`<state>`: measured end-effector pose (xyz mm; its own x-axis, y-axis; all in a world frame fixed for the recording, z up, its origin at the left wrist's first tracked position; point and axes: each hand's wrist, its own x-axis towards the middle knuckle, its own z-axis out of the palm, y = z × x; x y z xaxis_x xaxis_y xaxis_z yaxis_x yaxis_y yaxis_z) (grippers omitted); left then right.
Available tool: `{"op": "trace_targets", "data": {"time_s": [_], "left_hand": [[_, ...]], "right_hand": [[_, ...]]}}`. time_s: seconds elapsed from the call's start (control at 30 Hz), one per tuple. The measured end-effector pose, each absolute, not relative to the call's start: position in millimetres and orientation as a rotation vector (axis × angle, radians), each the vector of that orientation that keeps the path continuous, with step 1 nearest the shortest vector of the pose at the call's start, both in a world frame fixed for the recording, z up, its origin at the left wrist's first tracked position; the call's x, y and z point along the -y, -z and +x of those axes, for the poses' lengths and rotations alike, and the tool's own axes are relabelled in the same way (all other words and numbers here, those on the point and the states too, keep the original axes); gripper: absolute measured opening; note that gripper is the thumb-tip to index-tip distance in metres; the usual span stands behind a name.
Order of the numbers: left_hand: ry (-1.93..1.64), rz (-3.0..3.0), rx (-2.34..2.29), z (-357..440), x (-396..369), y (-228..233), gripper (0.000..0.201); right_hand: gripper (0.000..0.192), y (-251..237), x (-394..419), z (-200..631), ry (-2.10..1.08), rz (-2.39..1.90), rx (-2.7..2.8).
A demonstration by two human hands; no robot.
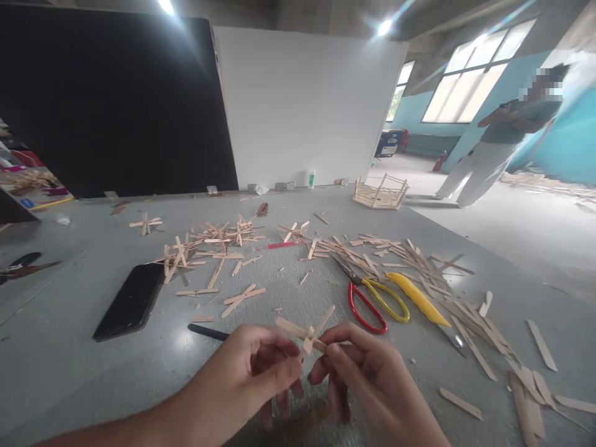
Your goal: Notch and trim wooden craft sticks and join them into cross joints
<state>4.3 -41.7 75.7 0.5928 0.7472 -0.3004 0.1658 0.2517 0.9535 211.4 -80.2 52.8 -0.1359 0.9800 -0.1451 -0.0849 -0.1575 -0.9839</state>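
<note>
Crossed wooden craft sticks [308, 340], with small wood bits at the joint, are held up in front of me just above the table. My right hand [367, 366] pinches the right-hand stick end between thumb and finger. At the lower left of the cross, my left hand [261, 366] is closed with thumb and fingers around a stick end. Scissors [361, 292] with one red and one yellow handle lie beyond my right hand. A yellow utility knife [419, 300] rests beside them. Past my left hand, a dark slim tool [208, 332] is partly hidden.
Loose craft sticks [484, 329] spread along the right, with assembled crosses [244, 299] at left centre. A black phone [131, 301] lies left. Farther back stand a stick frame [380, 192] and a glue tube [311, 179] by the white panel [307, 105]. A person [503, 136] stands at right.
</note>
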Motion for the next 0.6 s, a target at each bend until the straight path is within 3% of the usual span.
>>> {"op": "trace_targets", "data": {"time_s": [0.3, 0.6], "left_hand": [[-0.446, 1.266, -0.902, 4.8, 46.1, -74.1, 0.048], [-0.476, 1.32, -0.91, 4.8, 50.2, -75.8, 0.056]], "right_hand": [[0.063, -52.1, 86.9, 206.2, -1.486, -1.271, 1.475], [0.039, -53.6, 84.9, 208.0, -1.328, -1.287, 1.61]]}}
